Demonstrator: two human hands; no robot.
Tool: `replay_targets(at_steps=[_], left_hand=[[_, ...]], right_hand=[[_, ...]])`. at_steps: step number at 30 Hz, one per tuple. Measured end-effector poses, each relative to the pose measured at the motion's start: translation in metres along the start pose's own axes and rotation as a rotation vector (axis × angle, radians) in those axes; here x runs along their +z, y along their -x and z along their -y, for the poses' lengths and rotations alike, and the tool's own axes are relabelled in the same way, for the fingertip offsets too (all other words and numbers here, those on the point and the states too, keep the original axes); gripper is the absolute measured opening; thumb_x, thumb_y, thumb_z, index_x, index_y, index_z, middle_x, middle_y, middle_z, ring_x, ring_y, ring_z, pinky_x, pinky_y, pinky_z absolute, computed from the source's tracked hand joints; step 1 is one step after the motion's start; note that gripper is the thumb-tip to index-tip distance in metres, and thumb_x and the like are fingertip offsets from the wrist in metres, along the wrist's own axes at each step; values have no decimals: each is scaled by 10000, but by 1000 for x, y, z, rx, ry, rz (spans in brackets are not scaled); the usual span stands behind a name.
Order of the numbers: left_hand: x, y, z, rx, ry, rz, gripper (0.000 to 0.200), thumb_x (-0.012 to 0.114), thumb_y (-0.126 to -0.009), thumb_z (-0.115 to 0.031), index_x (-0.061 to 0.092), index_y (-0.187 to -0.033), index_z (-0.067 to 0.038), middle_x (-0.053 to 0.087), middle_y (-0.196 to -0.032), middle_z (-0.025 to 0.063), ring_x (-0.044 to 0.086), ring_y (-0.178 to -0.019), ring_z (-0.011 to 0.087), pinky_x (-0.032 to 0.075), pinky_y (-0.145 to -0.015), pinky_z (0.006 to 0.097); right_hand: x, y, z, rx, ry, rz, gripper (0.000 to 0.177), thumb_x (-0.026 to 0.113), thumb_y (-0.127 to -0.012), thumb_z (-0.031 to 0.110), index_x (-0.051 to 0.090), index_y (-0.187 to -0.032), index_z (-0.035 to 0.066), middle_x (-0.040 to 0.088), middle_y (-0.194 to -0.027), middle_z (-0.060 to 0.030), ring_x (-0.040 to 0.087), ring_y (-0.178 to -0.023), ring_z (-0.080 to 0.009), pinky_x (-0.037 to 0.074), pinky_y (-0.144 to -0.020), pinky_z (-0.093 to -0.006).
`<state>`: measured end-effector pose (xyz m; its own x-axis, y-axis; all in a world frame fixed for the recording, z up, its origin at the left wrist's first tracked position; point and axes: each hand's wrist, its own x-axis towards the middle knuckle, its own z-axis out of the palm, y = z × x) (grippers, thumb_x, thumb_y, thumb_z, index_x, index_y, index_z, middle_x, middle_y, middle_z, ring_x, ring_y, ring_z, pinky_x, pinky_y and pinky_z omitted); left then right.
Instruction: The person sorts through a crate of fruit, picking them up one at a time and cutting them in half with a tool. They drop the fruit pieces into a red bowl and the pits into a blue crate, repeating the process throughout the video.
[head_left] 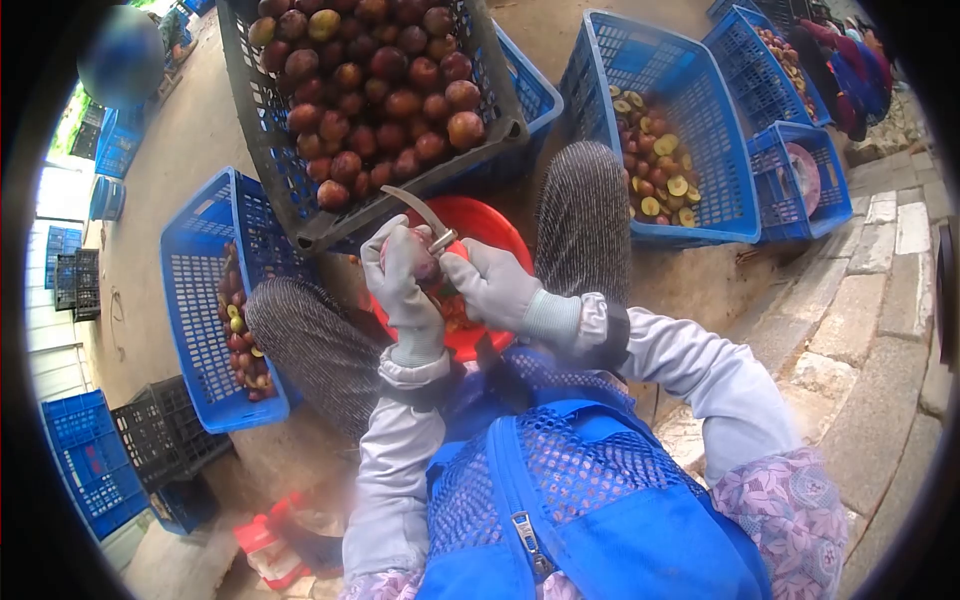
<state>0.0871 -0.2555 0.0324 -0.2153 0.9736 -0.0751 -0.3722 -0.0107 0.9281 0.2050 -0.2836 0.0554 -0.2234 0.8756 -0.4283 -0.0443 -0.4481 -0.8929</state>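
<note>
My left hand point(400, 275), in a pale grey glove, is closed around a reddish plum point(423, 262). In my right hand point(492, 285), also gloved, is a knife with a red handle point(457, 249) and a curved blade point(412, 204) that points up and left. The knife's base is close against the plum; whether it cuts in cannot be told. Both hands are over a red basin point(512, 235) between the knees, with reddish pieces inside. Beyond the hands, a black crate point(262, 150) full of whole plums point(390, 65) rests on a blue crate.
A blue crate point(735, 190) at the right holds halved plums point(660, 165); another point(190, 300) at the left holds more. A small blue crate point(775, 190) contains a pink dish. Black and blue crates stand far left. Another person point(850, 75) is at the upper right.
</note>
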Motion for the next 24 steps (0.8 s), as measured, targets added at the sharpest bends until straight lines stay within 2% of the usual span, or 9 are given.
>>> replay_targets(at_steps=[3, 5, 7, 10, 11, 14, 15, 18, 24], left_hand=[[-2, 4, 2, -2, -32, -2, 330, 507, -960, -255, 565, -1101, 37, 508, -1060, 86, 618, -893, 177, 519, -820, 314], [-8, 0, 7, 361, -461, 74, 347, 488, -965, -276, 567, -1100, 33, 527, -1062, 103, 624, -907, 197, 528, -820, 334], [-10, -6, 5, -144, 159, 33, 360, 452, -973, -286, 558, -1131, 20, 563, -1123, 160, 631, -932, 251, 539, -829, 372], [-4, -8, -9, -354, 493, 91, 395, 455, -967, -313, 538, -1174, 12, 589, -1147, 203, 633, -942, 285, 541, -830, 375], [-5, -5, -10, -365, 618, 270, 458, 467, -952, -358, 513, -1210, 17, 609, -1127, 210, 626, -958, 302, 541, -827, 382], [-14, -10, -8, -638, 969, 261, 554, 563, -891, -447, 555, -1183, 24, 594, -1192, 186, 606, -1011, 294, 504, -893, 397], [-13, -9, -12, -662, 922, 153, 592, 574, -878, -480, 566, -1184, 28, 575, -1227, 186, 600, -1022, 292, 476, -934, 391], [-13, -9, -14, -580, 855, 222, 611, 549, -895, -482, 548, -1206, 44, 575, -1223, 195, 587, -1054, 302, 465, -950, 399], [-17, -4, -12, -518, 886, 449, 636, 511, -934, -431, 411, -1339, 49, 499, -1328, 196, 509, -1197, 319, 412, -1032, 423]], right_hand=[[2, 8, 26, 237, -41, 17, 389, 415, -983, 454, 510, -947, 79, 472, -580, 10, 458, -412, -84, 416, -369, -252], [-3, 3, 22, 301, -129, 92, 429, 400, -979, 484, 522, -919, 78, 463, -577, 13, 410, -375, -77, 373, -332, -246], [-6, -2, 18, 349, -294, 171, 470, 368, -990, 495, 547, -863, 79, 424, -518, 23, 334, -316, -72, 299, -275, -241], [-17, 8, 19, 259, -697, 532, 481, 340, -1008, 468, 551, -848, 67, 366, -453, 39, 318, -302, -69, 285, -270, -233], [-15, 10, 17, 207, -810, 630, 491, 311, -1022, 439, 574, -871, 52, 325, -420, 50, 298, -289, -68, 272, -267, -227], [-31, 7, 23, 22, -904, 635, 507, 300, -1023, 440, 591, -923, 37, 346, -433, 47, 294, -287, -68, 270, -271, -219], [-35, 11, 26, 10, -829, 487, 514, 281, -1028, 419, 595, -969, 16, 352, -438, 41, 300, -285, -68, 283, -280, -212], [-31, 22, 39, -85, -193, 114, 486, 286, -1028, 407, 570, -977, 16, 483, -553, 3, 408, -353, -73, 369, -364, -206], [-18, 23, 35, -154, 131, 36, 345, 425, -1001, 387, 514, -972, 55, 559, -618, -53, 572, -516, -123, 438, -466, -285]])
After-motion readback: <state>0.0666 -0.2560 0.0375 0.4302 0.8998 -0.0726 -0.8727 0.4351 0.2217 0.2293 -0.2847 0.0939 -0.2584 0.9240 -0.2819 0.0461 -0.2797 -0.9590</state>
